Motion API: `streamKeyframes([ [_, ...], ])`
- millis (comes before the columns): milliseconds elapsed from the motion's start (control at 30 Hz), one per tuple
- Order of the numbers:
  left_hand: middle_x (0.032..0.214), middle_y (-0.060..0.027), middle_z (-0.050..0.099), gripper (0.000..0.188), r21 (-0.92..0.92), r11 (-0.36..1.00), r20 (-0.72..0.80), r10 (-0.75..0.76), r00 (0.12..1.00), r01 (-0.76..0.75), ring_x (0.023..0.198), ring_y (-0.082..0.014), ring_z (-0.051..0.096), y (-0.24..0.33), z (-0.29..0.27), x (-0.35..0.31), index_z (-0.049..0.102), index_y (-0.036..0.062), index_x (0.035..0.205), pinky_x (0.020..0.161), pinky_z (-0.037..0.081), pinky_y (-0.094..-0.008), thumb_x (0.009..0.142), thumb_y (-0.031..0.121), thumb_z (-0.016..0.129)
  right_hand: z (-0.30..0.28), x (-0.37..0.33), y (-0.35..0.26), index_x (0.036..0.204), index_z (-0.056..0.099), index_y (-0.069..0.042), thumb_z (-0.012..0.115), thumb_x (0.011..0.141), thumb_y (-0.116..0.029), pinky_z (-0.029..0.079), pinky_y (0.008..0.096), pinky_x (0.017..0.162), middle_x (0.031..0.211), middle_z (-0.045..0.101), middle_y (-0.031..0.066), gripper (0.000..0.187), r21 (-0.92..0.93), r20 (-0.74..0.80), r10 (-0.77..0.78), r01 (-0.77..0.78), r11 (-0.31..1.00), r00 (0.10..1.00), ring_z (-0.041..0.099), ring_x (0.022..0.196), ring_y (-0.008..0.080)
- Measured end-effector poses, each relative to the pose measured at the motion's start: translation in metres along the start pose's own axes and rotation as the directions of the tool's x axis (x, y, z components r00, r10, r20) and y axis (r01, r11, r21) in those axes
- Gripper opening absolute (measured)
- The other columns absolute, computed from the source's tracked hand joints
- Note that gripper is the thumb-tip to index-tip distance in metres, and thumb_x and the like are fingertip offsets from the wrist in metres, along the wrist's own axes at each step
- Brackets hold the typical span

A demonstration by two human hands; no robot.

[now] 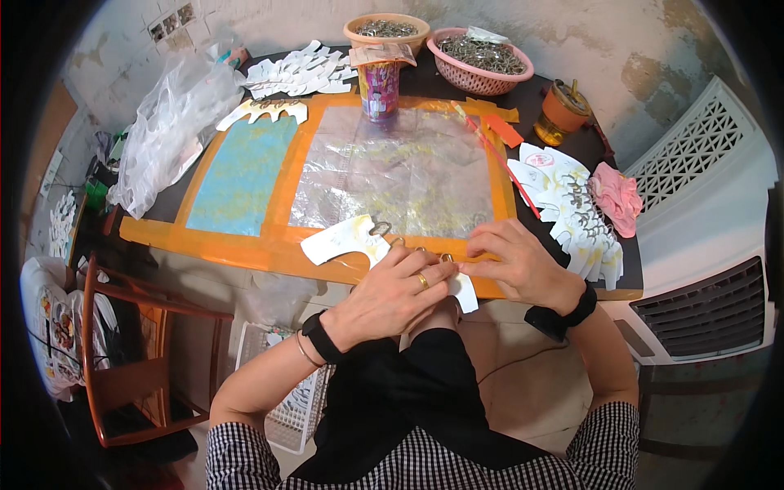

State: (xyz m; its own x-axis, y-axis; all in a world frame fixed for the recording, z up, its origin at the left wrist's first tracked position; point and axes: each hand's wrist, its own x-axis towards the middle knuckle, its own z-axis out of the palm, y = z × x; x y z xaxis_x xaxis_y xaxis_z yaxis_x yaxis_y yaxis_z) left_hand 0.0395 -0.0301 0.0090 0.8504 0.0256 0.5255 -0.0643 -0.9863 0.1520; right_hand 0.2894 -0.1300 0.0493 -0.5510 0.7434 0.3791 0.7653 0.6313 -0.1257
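Note:
A white cut-out piece [339, 242] with curved notches and yellowish smears lies along the table's front edge. Several metal rings stand along its upper side, one of them a bare ring [380, 228] at its left end. My left hand [396, 290], palm down, covers the middle of the piece, its fingers bent and pressed together on it. From the right, my right hand [523, 265] reaches in with thumb and fingertips closed beside the rightmost ring [447, 258]. Whatever sits between those fingertips is too small to make out.
Orange tape borders a clear sheet [392, 180] and a blue panel [243, 175]. Behind are a purple cup [379, 90] and ring-filled baskets [482, 79]. Ringed white pieces [584, 216], a pink cloth [616, 193] and a red stick [502, 167] lie right; a plastic bag [167, 135] sits left.

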Motion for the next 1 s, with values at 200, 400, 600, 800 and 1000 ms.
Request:
streamKeyframes([
  [200,0.133,-0.0052,0.062,0.029,0.128,0.988,0.077,0.071,0.995,-0.081,0.114,-0.0227,0.058,0.004,-0.009,0.004,0.063,0.0097,0.108,0.093,0.046,-0.0409,0.082,0.022,0.067,0.004,-0.005,0.002,0.11,0.074,-0.01,0.064,0.079,0.002,0.046,0.0423,0.1,0.109,0.063,0.0068,0.035,0.101,-0.053,0.073,-0.068,0.993,0.996,0.056,0.117,0.0292],
  [400,0.133,-0.0079,0.061,0.027,0.133,0.987,0.171,0.071,0.983,-0.094,0.112,-0.0239,0.057,0.008,-0.016,0.008,0.063,0.009,0.108,0.092,0.047,-0.0385,0.083,0.02,0.061,0.007,0.004,-0.018,0.114,0.073,-0.007,0.063,0.084,0.004,0.049,0.0411,0.095,0.105,0.066,0.0093,0.033,0.294,-0.188,0.252,-0.19,0.937,0.949,0.059,0.111,0.0317],
  [600,0.132,-0.0078,0.061,0.03,0.162,0.982,0.137,0.07,0.988,-0.092,0.112,-0.0251,0.057,0.009,-0.013,0.007,0.064,0.0079,0.109,0.092,0.047,-0.038,0.082,0.02,0.061,0.017,-0.001,-0.036,0.116,0.07,-0.003,0.063,0.086,0.001,0.048,0.0406,0.091,0.101,0.069,0.0112,0.031,0.257,-0.203,0.352,-0.297,0.92,0.914,0.062,0.106,0.0298],
  [800,0.129,-0.0081,0.062,0.035,-0.008,0.998,-0.005,-0.057,0.998,0.057,0.115,-0.0272,0.058,0.008,-0.017,-0.003,0.067,0.0069,0.12,0.094,0.049,-0.039,0.086,0.016,0.072,0.015,-0.002,-0.047,0.117,0.069,-0.003,0.064,0.086,-0.001,0.046,0.0392,0.088,0.1,0.067,0.0092,0.032,0.072,-0.22,0.272,-0.262,0.962,0.937,0.061,0.101,0.0272],
  [1000,0.119,-0.0095,0.065,0.03,-0.162,0.979,0.032,-0.12,0.992,0.124,0.107,-0.0296,0.063,0.005,-0.035,0.001,0.071,0.0086,0.12,0.09,0.053,-0.0401,0.09,0.016,0.073,0.02,-0.001,-0.051,0.12,0.069,-0.002,0.066,0.086,-0.002,0.045,0.0384,0.09,0.103,0.064,0.0067,0.035,0.056,-0.184,0.26,-0.254,0.965,0.948,0.058,0.102,0.0261],
])
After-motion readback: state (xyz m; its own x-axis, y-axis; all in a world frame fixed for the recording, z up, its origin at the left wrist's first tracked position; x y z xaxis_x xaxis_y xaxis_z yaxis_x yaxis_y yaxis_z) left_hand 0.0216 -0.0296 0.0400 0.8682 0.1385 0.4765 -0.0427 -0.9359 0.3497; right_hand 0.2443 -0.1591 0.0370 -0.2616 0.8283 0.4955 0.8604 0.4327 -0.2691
